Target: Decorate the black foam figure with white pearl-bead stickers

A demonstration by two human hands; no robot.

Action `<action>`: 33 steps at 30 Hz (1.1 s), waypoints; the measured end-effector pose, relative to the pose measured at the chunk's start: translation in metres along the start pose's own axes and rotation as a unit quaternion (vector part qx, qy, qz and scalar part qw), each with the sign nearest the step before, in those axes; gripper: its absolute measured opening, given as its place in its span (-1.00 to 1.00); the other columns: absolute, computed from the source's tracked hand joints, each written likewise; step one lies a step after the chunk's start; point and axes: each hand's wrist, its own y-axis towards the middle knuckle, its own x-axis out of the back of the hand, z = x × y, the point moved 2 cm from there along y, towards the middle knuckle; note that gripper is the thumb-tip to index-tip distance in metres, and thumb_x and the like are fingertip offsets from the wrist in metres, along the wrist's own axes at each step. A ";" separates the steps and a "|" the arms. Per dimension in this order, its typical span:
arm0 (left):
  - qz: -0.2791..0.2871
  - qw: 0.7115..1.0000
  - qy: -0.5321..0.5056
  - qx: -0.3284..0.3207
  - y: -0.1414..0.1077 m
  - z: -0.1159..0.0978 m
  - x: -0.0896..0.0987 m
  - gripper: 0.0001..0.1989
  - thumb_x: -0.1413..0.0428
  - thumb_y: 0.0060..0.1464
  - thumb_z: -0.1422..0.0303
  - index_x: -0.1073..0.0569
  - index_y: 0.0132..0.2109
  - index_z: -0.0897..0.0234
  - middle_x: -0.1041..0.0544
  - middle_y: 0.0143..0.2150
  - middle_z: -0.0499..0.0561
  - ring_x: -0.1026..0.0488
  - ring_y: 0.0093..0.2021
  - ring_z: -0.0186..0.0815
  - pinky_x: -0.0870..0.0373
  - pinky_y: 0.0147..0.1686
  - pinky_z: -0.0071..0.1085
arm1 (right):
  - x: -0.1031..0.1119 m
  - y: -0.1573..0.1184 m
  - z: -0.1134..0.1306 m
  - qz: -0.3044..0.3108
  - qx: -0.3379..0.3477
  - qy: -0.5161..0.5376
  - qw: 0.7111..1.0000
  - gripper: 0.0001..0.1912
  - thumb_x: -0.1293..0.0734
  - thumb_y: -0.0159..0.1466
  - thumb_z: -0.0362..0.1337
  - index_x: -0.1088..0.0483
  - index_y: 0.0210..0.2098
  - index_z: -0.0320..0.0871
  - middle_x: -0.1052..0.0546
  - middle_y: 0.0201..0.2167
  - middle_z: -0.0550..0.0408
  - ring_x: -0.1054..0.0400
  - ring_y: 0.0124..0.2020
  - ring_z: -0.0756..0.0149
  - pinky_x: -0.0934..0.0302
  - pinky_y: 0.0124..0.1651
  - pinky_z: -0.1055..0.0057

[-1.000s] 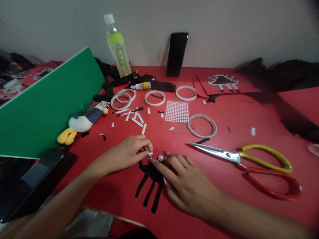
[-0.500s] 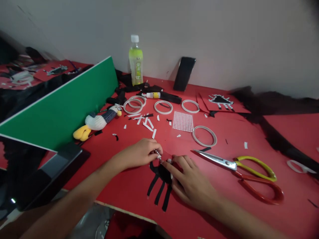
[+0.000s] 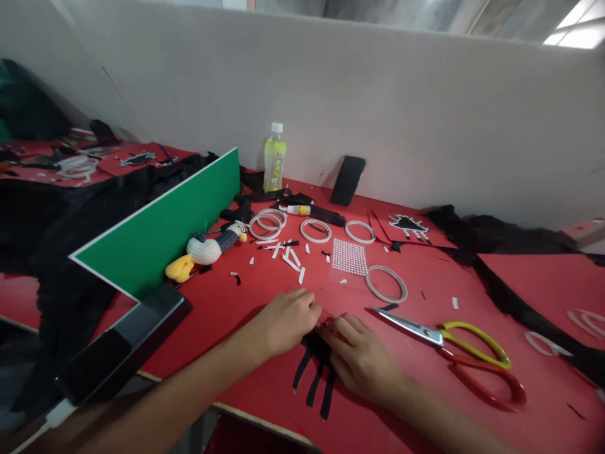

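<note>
Touching black cutout (image 3: 318, 348), right hand (image 3: 360, 358) sits beside left hand (image 3: 292, 320).

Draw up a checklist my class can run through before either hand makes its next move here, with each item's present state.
1. Flat black cut-out with long strips lying on the red tabletop: ok.
2. Right hand over the cut-out's right side: ok.
3. Left hand has something in its grip: cannot tell, its fingers hide it.
4. Square sheet of white pearl-like beads uncovered by the hands: ok.
5. Metal scissors with yellow and red handles apart from both hands: ok.
6. Thin white strips cleared away: not ok, they lie scattered beyond the left hand.
</note>
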 end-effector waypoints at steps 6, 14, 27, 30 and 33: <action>-0.014 0.999 0.042 0.013 -0.003 -0.007 -0.006 -0.88 0.00 0.06 0.63 -0.37 -0.32 0.36 -0.43 -0.32 0.10 -0.40 -0.26 -0.16 -0.34 -0.49 -0.38 | -0.005 -0.002 -0.002 -0.009 -0.013 0.011 1.000 -0.69 -0.16 0.12 -0.52 -0.40 -0.19 -0.24 -0.32 -0.39 -0.03 -0.11 -0.40 0.23 -0.09 -0.41 0.32; -0.038 0.995 0.086 0.036 -0.002 -0.013 -0.012 -0.87 0.01 0.06 0.62 -0.33 -0.34 0.33 -0.42 -0.35 0.06 -0.41 -0.33 -0.17 -0.34 -0.52 -0.37 | -0.006 -0.002 -0.002 -0.002 -0.031 -0.003 1.000 -0.78 -0.20 0.07 -0.50 -0.39 -0.31 -0.22 -0.27 -0.40 0.00 -0.05 -0.39 0.23 -0.03 -0.40 0.33; -0.140 0.983 0.104 0.064 -0.003 -0.019 -0.024 -0.87 0.03 0.14 0.55 -0.34 -0.35 0.30 -0.40 -0.39 0.03 -0.35 -0.37 -0.21 -0.35 -0.42 -0.33 | -0.005 -0.002 -0.003 0.005 -0.051 0.005 0.999 -0.80 -0.24 0.06 -0.50 -0.41 -0.32 -0.24 -0.29 -0.37 -0.04 -0.06 -0.36 0.21 -0.01 -0.38 0.33; -0.170 0.978 0.101 0.067 -0.003 -0.019 -0.027 -0.87 0.04 0.16 0.55 -0.36 -0.31 0.32 -0.40 -0.39 0.04 -0.35 -0.36 -0.22 -0.36 -0.39 -0.33 | -0.005 -0.003 -0.004 0.004 -0.054 0.005 0.999 -0.78 -0.25 0.06 -0.50 -0.42 -0.29 -0.25 -0.31 -0.36 -0.05 -0.06 -0.36 0.20 -0.03 -0.38 0.32; -0.185 0.976 0.090 0.073 -0.003 -0.018 -0.028 -0.87 0.06 0.17 0.54 -0.37 -0.27 0.33 -0.41 -0.39 0.05 -0.36 -0.34 -0.22 -0.38 -0.35 -0.33 | -0.004 -0.004 -0.005 0.001 -0.048 0.005 0.999 -0.77 -0.25 0.07 -0.50 -0.43 -0.28 -0.26 -0.32 -0.38 -0.05 -0.06 -0.36 0.20 -0.05 -0.36 0.31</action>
